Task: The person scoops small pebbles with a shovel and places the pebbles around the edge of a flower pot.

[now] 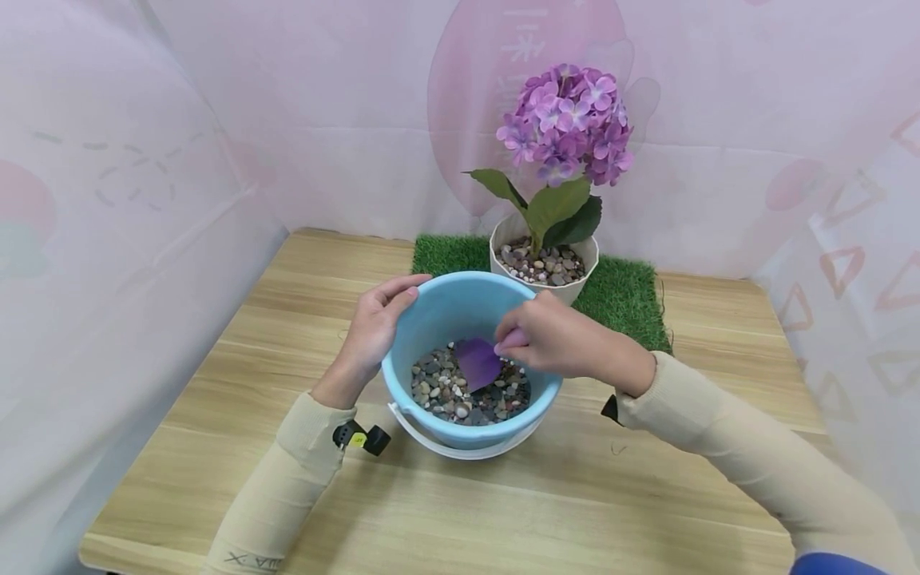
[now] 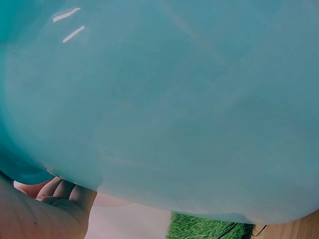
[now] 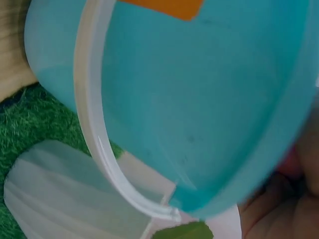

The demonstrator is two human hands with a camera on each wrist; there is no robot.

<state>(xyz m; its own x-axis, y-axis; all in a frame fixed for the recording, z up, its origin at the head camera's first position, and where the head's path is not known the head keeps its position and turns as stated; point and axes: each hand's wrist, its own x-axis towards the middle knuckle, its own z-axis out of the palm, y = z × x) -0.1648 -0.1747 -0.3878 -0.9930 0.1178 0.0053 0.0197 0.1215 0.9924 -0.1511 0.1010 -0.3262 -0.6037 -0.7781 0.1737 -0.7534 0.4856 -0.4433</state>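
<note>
A light blue bucket (image 1: pixel 453 307) stands on the table with pebbles (image 1: pixel 440 391) of mixed colours in its bottom. My left hand (image 1: pixel 377 319) grips its rim at the upper left, thumb on top; in the left wrist view the bucket's outer wall (image 2: pixel 189 109) hides most of that hand's work. Over the right side of the bucket, my right hand (image 1: pixel 557 335) holds a small purple toy shovel (image 1: pixel 477 363) by its handle. The shovel's blade reaches down to the pebbles. A white bucket handle (image 1: pixel 467 453) hangs down along the near side.
Behind the bucket, a white flowerpot (image 1: pixel 585 275) with pebbles and a purple hydrangea (image 1: pixel 568 120) stands on a green artificial-grass mat (image 1: pixel 625 299). The wooden table (image 1: pixel 237 399) meets pale printed cloth walls (image 1: pixel 345 120) at the back and sides.
</note>
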